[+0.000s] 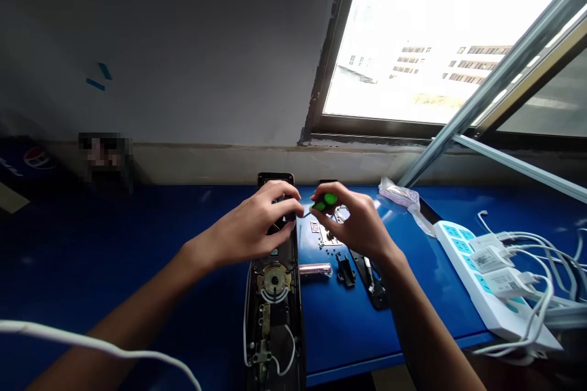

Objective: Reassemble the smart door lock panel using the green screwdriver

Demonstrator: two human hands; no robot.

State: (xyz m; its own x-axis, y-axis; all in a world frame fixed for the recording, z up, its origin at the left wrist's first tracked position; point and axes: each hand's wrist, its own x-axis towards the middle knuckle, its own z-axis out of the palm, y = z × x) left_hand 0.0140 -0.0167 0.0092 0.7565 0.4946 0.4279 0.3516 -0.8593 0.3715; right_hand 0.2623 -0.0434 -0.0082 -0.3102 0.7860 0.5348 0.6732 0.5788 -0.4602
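Observation:
My right hand (353, 220) pinches a green-handled screwdriver (324, 201), its thin shaft pointing left toward the top of a long, dark electronic door lock panel (274, 311). My left hand (257, 220) grips the panel's upper end and hides much of it. The panel lies open, showing a round brass-coloured mechanism (274, 281) and white wires. Right of it, several small dark screws (331, 250) lie on the blue table (330, 342), near a black lock part (345, 270) and a short metal cylinder (315, 269).
A white power strip (477, 275) with several plugged-in chargers and white cables lies at the right. A white cable (92, 339) crosses the lower left. A plastic packet (398, 197) sits near the back edge, below a window (413, 36) and a slanted metal frame (504, 79).

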